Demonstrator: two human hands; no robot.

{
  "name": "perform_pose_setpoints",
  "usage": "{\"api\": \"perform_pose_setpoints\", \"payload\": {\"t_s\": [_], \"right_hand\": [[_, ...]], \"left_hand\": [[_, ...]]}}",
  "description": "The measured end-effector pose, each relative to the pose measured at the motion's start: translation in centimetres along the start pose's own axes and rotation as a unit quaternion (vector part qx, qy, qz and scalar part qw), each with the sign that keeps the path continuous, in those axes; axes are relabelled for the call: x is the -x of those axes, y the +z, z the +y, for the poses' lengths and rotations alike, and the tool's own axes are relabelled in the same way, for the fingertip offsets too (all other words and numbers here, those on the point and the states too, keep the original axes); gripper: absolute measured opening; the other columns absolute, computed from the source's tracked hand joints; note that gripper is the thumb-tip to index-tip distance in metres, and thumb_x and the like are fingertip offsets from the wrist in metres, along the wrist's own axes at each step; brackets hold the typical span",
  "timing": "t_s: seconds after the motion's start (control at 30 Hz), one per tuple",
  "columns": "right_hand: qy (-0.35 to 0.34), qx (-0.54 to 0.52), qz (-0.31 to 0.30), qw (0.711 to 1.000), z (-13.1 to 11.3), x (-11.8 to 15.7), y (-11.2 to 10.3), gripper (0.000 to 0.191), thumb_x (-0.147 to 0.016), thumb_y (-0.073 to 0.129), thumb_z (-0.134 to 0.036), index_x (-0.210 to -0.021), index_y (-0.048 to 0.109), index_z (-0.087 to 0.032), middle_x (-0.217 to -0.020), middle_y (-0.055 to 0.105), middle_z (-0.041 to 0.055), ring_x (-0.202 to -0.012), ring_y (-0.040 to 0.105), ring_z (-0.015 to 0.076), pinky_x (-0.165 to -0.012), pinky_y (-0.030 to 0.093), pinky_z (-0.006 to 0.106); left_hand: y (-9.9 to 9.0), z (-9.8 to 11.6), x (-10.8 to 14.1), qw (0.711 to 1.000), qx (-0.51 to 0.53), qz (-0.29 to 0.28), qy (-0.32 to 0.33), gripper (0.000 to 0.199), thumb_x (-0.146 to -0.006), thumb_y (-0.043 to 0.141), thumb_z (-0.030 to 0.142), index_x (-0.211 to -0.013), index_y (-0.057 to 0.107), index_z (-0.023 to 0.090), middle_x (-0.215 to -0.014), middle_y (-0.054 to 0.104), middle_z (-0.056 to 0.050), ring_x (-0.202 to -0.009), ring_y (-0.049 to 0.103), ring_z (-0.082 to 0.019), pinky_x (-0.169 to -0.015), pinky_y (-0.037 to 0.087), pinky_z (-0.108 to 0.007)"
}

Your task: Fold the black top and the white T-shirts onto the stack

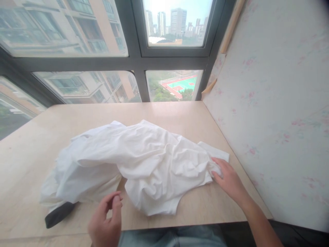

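Note:
A crumpled white T-shirt (154,161) lies spread sideways over the wooden surface. My right hand (227,180) is at its right end, with thumb and fingers closed on a bunched bit of the cloth. Near the front edge is my left hand (108,218), its thumb and fingertips pressed together just below the cloth; I see nothing between them. On the left, more white cloth (89,185) lies bunched and slightly raised. A dark band (60,214) sticks out from under it; what it belongs to is hidden by the folds.
The pale wooden surface (177,111) runs back to grey-framed windows (136,63). A flowered, papered wall (277,120) bounds it on the right, with paper peeling (209,87) near the window corner. My legs in jeans (172,237) are at the front edge.

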State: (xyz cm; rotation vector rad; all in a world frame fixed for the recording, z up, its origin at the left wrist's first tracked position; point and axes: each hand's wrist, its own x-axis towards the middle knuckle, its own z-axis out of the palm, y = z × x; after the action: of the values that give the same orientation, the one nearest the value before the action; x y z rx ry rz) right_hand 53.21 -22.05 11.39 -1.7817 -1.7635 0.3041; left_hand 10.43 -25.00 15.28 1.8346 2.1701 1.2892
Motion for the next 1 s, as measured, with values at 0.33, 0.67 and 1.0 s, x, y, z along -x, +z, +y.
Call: {"api": "perform_pose_setpoints", "payload": {"t_s": [0.33, 0.67, 1.0], "right_hand": [[0.057, -0.195, -0.042, 0.978, -4.8, -1.0, -1.3, 0.035, -0.092, 0.053, -0.051, -0.093, 0.073, -0.022, -0.091, 0.073, 0.0068, -0.086, 0.068, 0.0228, -0.079, 0.055, 0.033], [0.136, -0.249, -0.163, 0.945, -1.8, 1.8, -9.3, 0.045, -0.079, 0.067, -0.059, -0.108, 0.074, -0.025, -0.096, 0.073, 0.0096, -0.082, 0.068, 0.0253, -0.070, 0.056, 0.032], [0.040, -0.092, -0.051, 0.994, -2.3, 2.4, -11.9, 0.029, -0.084, 0.067, -0.053, -0.097, 0.078, -0.030, -0.101, 0.076, 0.0074, -0.092, 0.072, 0.0251, -0.082, 0.058, 0.033]], "left_hand": [[5.2, 4.9, 5.8, 0.895, -0.065, -0.238, 0.371, 0.048, -0.083, 0.066, 0.042, -0.126, 0.062, 0.023, -0.116, 0.071, -0.011, -0.096, 0.070, -0.027, -0.080, 0.056, -0.037], [3.4, 0.3, 4.6, 0.915, 0.026, -0.193, 0.354, 0.033, -0.089, 0.047, 0.011, -0.110, 0.067, 0.025, -0.106, 0.074, -0.004, -0.095, 0.069, -0.020, -0.087, 0.053, -0.033], [0.6, 2.9, -0.1, 0.995, 0.046, -0.010, 0.093, 0.019, -0.090, 0.058, 0.036, -0.094, 0.068, 0.020, -0.085, 0.073, -0.002, -0.071, 0.068, -0.015, -0.066, 0.051, -0.022]]}}
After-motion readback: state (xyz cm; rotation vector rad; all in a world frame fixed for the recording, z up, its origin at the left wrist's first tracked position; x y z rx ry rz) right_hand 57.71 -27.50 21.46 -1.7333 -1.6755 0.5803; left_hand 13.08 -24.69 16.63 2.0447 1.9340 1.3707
